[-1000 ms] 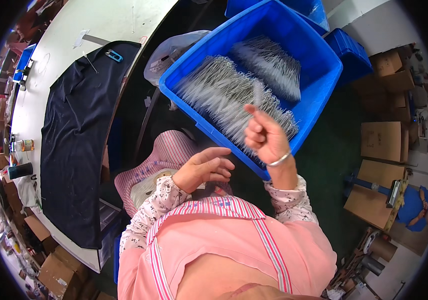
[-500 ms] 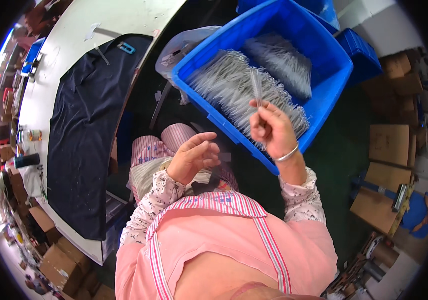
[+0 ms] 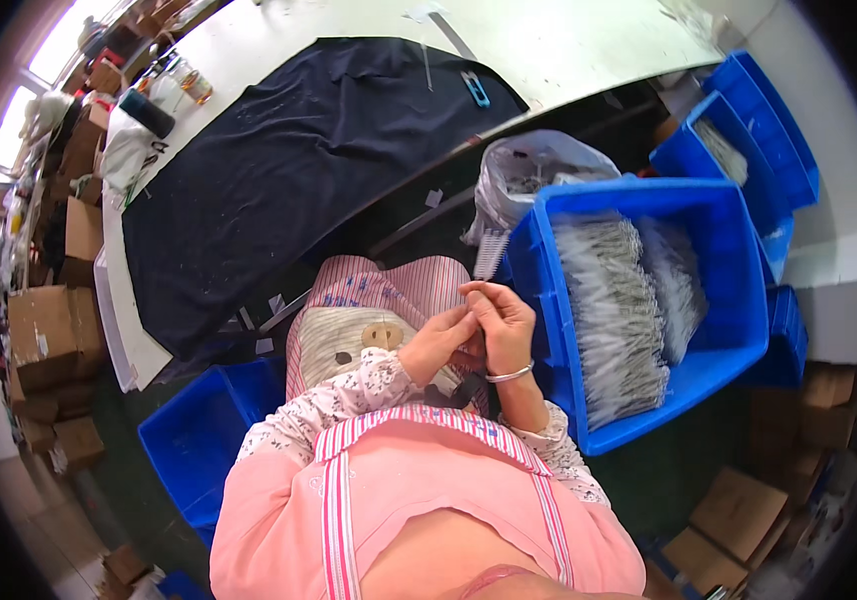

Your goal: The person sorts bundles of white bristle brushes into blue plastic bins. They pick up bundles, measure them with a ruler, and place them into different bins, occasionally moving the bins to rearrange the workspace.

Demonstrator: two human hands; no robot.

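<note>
A small bunch of thin wire brushes [image 3: 492, 254] with pale, clear bristles sticks up from the fingertips of my right hand [image 3: 505, 328], which is closed in a pinch. Against it, over my lap, my left hand [image 3: 439, 343] has its fingers pressed together, touching the right fingers. Whatever the left fingers hold is hidden between the two hands. To the right stands a large blue bin [image 3: 684, 403], in which many like brushes [image 3: 609, 320] lie packed in two rows.
A dark cloth [image 3: 279, 170] covers part of the white table [image 3: 589, 40], with a light-blue cutter [image 3: 475, 90] on it. A clear plastic bag [image 3: 549, 150] stands behind the bin. More blue bins [image 3: 204, 430] are at left and far right; cardboard boxes [image 3: 54, 325] line the sides.
My right hand has come away from over the bin to my lap with the brushes. My left hand, open before, has closed and met it. The view has turned to the right.
</note>
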